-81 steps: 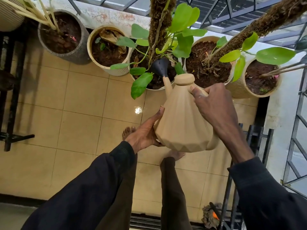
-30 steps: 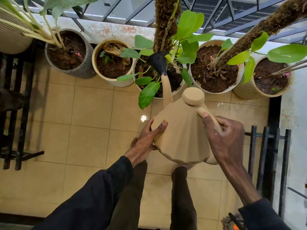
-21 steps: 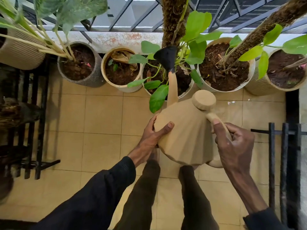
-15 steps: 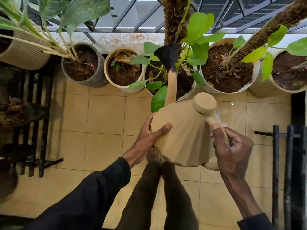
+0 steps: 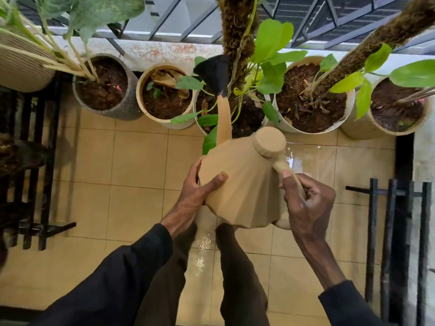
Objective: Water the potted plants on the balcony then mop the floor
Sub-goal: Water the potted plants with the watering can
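I hold a tan faceted watering can [image 5: 244, 182] above the tiled floor, tilted forward. Its long spout ends in a black rose [image 5: 215, 71] over the middle pot [image 5: 247, 116], which holds a moss pole and green leaves. My left hand [image 5: 197, 187] cups the can's left side, thumb across a facet. My right hand [image 5: 308, 203] grips the handle at the can's right. Along the balcony wall stand a grey pot [image 5: 106, 90], a cream pot [image 5: 164, 97] with dry leaves, a white pot [image 5: 310, 100] and a ribbed pot [image 5: 395, 109].
Black metal racks stand at the left [image 5: 35, 161] and right [image 5: 395, 231] of the floor. Wet patches shine on the tiles [image 5: 306, 158] near the can and by my legs. A ribbed planter [image 5: 21, 64] hangs over the left rack. A railing [image 5: 164, 27] runs behind the pots.
The can has dropped lower and drawn toward me, and its spout has swung a little left over the middle pot. My right hand has slid from the can's top to grip the handle.
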Demonstrator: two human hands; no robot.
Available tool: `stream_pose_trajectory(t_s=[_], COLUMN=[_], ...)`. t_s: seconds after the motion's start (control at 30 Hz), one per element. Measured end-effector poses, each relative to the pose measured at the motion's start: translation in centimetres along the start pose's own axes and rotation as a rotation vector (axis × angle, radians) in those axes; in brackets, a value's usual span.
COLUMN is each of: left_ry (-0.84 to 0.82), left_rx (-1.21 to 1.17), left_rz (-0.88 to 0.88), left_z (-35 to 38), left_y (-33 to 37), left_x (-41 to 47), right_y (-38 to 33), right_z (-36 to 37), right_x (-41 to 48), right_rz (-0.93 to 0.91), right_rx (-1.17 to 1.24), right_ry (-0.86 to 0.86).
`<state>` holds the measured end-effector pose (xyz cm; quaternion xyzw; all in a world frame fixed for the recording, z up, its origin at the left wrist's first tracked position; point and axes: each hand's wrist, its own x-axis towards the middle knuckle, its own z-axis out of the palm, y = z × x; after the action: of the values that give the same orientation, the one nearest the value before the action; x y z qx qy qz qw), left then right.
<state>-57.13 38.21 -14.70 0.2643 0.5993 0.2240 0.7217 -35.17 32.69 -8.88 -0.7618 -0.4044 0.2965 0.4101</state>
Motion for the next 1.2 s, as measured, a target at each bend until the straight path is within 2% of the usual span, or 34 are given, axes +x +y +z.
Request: stream_pose_trajectory(t_s=[0.3,0.63,0.87,1.03,1.2], left_ry=[-0.030,-0.013,-0.045,-0.067,-0.124], left_rx=[-0.083,-0.083,-0.219,-0.281,-0.292], left_rz=[-0.030,-0.031,-0.189,-0.237,-0.284], left_z=[-3.0,-11.9,-17.7,-19.7,-20.8], left_y=[-1.1,1.2,2.9,4.2,6.1], left_x=[0.5,0.7,1.4,2.4,3.4], right_y=[-0.8,-5.1,-10.1,-13.3,-15.9], right_z=[2.8,10.3,16.4,19.3,21.8], right_x=[-1.1,-2.5,0.2,1.9,3.7], right_rz=[-0.023,-0.009,-0.031,-0.052,0.019], right_rx=[-0.041,-0.030,-0.084,-0.147,-0.263], right_ry=[0.003,-0.032,-0.127,-0.140,-0.229])
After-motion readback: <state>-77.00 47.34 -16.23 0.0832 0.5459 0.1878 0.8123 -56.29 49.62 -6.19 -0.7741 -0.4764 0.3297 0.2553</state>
